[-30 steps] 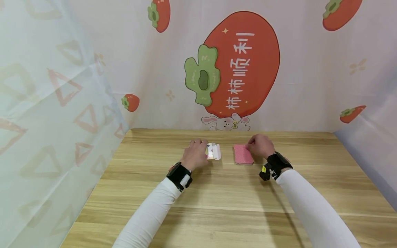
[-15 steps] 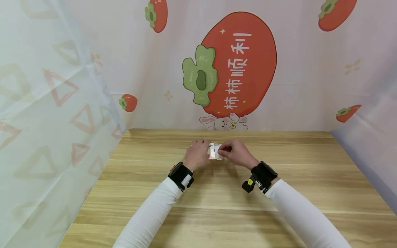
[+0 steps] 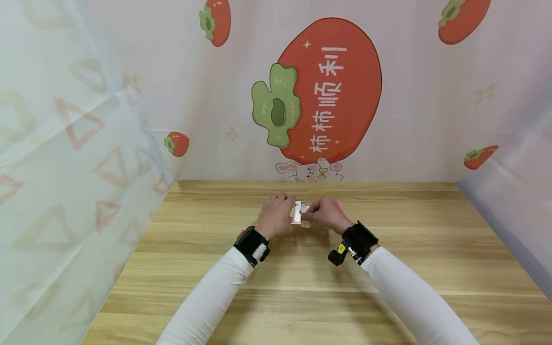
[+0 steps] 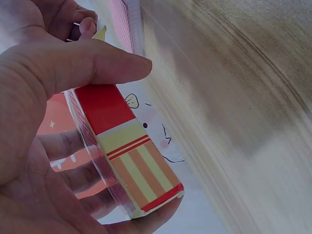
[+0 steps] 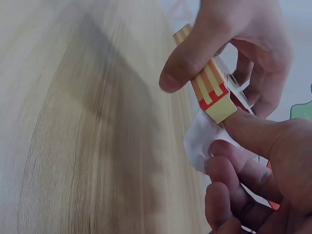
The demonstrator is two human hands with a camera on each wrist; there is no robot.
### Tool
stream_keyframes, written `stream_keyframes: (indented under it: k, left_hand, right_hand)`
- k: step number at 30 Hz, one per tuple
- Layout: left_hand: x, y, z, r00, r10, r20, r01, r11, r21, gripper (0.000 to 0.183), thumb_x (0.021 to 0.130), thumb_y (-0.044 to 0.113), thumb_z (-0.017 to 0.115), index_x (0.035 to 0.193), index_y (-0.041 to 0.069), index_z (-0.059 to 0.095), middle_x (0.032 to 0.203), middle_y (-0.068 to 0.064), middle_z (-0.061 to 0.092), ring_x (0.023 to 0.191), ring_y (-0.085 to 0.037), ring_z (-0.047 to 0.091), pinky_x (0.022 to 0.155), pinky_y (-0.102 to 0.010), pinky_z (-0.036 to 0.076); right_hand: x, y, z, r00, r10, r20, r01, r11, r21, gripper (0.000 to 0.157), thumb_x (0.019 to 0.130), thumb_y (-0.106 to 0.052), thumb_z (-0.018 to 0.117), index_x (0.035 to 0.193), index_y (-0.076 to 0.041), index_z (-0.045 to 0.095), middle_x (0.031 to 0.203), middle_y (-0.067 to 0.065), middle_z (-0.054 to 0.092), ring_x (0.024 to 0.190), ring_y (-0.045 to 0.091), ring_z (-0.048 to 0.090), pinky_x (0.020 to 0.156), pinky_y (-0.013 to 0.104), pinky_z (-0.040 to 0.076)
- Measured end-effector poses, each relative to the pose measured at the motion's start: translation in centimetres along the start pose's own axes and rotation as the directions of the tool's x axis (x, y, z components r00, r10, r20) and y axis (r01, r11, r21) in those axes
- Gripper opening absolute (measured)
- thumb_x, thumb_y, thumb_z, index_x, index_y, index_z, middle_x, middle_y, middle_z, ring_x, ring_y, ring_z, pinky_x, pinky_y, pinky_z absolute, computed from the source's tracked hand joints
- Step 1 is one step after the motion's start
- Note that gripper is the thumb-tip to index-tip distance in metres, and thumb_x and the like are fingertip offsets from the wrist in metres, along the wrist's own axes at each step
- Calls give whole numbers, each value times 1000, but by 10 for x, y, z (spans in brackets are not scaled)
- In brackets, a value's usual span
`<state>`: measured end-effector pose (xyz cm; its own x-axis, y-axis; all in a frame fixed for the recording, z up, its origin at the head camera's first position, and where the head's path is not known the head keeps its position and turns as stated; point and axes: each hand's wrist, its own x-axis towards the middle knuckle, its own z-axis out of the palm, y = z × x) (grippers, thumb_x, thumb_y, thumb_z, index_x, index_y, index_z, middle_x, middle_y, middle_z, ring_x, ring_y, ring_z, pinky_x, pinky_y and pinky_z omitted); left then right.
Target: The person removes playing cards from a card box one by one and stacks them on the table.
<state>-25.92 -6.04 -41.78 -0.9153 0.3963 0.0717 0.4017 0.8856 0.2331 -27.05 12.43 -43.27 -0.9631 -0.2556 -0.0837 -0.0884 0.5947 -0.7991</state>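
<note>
A small playing-card box lies on the table between my hands. My left hand holds it, thumb on one long side and fingers round the other. That side is red with orange and yellow stripes in the left wrist view, where the box fills the middle. At the open end, my right hand pinches the white flap between thumb and fingers, the thumb touching the box's edge. A pink-backed deck of cards lies behind my right hand, mostly hidden; its edge shows in the left wrist view.
The wooden table stretches toward me and to both sides. A printed cloth with persimmon pictures hangs at the table's back edge, and another patterned cloth hangs at the left.
My right hand has left the pink deck and moved left to the box's open flap. The left hand has kept its hold on the box.
</note>
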Motion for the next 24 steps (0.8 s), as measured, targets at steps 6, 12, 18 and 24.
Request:
stream_keyframes:
  k: [6,12,18,24]
  left_hand:
    - [1,2,0,1000,2,-11,-2,1000,-1,62,73,16,89,128,8,61,115,-12,59,101,-31,55,78,-49,53]
    - [-1,-1,0,1000,-11,1,11,1000,-11,60,74,14,86,129,7,61,117,-13,59,104,-32,55,77,-49,53]
    - [-4,-5,-3,1000,-28,-1,28,999,-38,62,75,10,83,132,6,59,121,-15,59,109,-34,55,78,-51,54]
    - [-5,-10,-4,999,-46,-7,45,998,-49,65,75,10,82,136,6,58,123,-15,58,112,-35,54,81,-53,53]
  right_hand:
    - [-1,-4,0,999,43,-18,-42,998,36,16,87,-19,80,81,-4,80,76,3,65,65,18,48,52,27,34]
    - [-3,-2,-2,1000,8,5,-8,998,66,11,90,-13,77,84,-4,79,82,3,68,70,18,51,58,28,40]
    - [-7,0,-10,998,53,26,-55,992,109,15,95,-15,72,89,-2,74,83,5,62,70,18,50,60,29,41]
    - [-8,5,-18,996,85,40,-90,984,155,16,99,-14,67,96,2,70,87,8,60,73,18,52,61,29,46]
